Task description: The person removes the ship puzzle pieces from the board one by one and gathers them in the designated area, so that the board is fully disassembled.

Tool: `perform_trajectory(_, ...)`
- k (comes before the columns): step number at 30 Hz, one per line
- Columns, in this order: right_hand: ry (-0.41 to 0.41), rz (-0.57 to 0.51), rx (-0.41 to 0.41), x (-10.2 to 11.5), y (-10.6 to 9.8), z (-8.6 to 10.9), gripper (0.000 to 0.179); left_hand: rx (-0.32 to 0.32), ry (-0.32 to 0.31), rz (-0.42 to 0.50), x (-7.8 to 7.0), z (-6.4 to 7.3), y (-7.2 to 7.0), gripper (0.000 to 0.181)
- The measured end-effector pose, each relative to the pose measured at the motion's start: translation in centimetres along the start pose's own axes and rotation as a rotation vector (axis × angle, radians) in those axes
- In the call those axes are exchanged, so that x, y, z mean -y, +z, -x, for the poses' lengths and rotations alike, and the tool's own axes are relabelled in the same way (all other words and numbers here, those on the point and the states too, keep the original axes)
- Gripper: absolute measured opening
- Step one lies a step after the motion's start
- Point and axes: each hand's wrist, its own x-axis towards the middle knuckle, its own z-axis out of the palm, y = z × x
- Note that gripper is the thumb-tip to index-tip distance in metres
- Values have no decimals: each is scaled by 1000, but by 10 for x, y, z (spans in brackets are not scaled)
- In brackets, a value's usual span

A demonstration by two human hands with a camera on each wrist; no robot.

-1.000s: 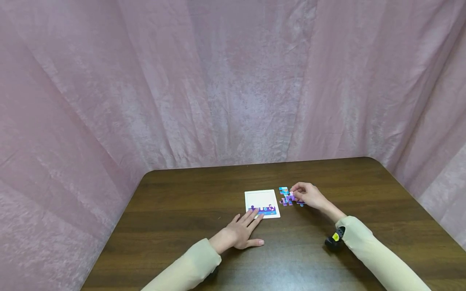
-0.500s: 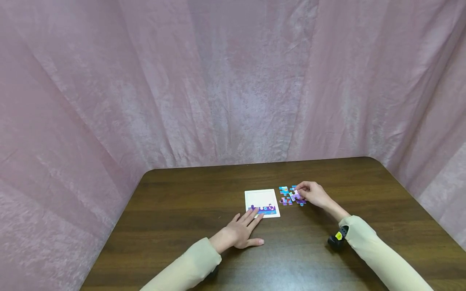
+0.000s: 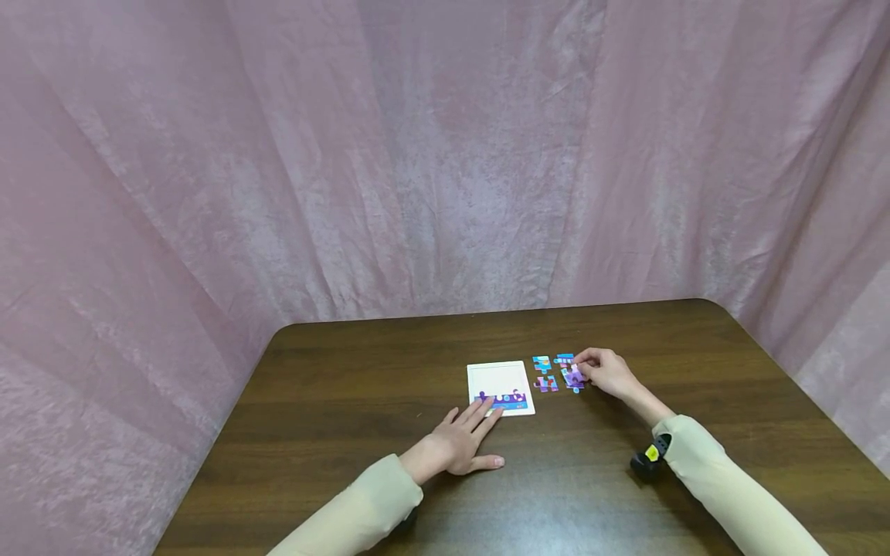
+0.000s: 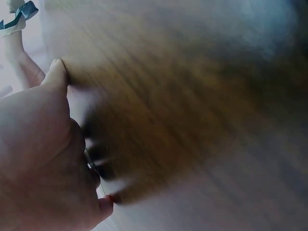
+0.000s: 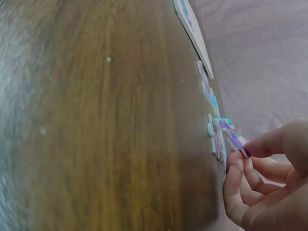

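A white puzzle tray [image 3: 497, 378] lies flat on the table, its bottom row filled with purple and blue pieces. My left hand [image 3: 464, 444] rests spread out, fingertips on the tray's lower left part and thumb on the wood. To the right of the tray, my right hand [image 3: 606, 372] pinches a purple puzzle piece [image 5: 230, 134] between thumb and fingers. That piece is tilted close over other loose pieces, as the right wrist view shows. A blue piece [image 3: 541, 363] and a purple-red piece [image 3: 546, 384] lie between tray and right hand.
The brown wooden table [image 3: 361, 371] ends at a rounded far edge. Behind it hangs a pink curtain [image 3: 445, 154]. A further blue piece [image 3: 564, 359] lies just left of the right fingertips.
My right hand has shifted slightly right with the pinched purple piece, uncovering loose pieces beneath and left of it. My left hand stays still on the tray.
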Motion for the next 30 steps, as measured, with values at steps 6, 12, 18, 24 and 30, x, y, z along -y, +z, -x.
perform_trajectory(6,3,-44,-6,-2,-3,2,19,0,4,11,1,-1,2,82)
perform_trajectory(12,-8,-104,-25,-9,-9,6,19,-8,9,42,5,-10,15,83)
perform_trajectory(18,86,-61,-20,-9,-13,8,22,-24,4,47,7,-14,21,84)
perform_trajectory(24,116,-44,-20,-11,-16,11,21,-19,-1,48,7,-13,20,83)
perform_trajectory(30,128,-37,-22,-14,-19,13,22,-7,0,43,5,-10,17,83)
